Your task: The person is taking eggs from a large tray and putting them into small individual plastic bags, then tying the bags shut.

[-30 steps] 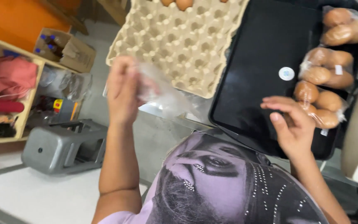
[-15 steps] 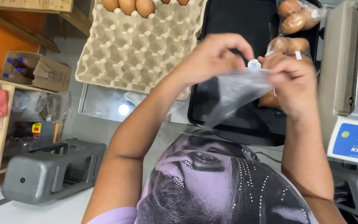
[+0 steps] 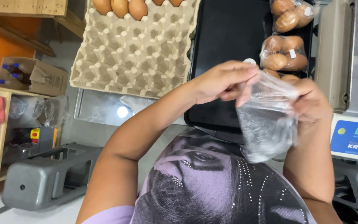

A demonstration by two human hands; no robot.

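While the egg tray (image 3: 137, 54) stands mostly empty and bagged eggs (image 3: 284, 52) lie on the black tray (image 3: 224, 37), our left hand (image 3: 222, 81) and right hand (image 3: 311, 101) pinch an empty clear bag (image 3: 266, 124) open at chest height; filling remains.

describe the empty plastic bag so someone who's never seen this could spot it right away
Start at the big black tray in the upper middle, with the mostly empty egg carton to its left. Just below the tray's near edge, the left hand and right hand pinch a clear plastic bag between them. Unlike the sealed bags of brown eggs on the tray, it is empty and held in the air.
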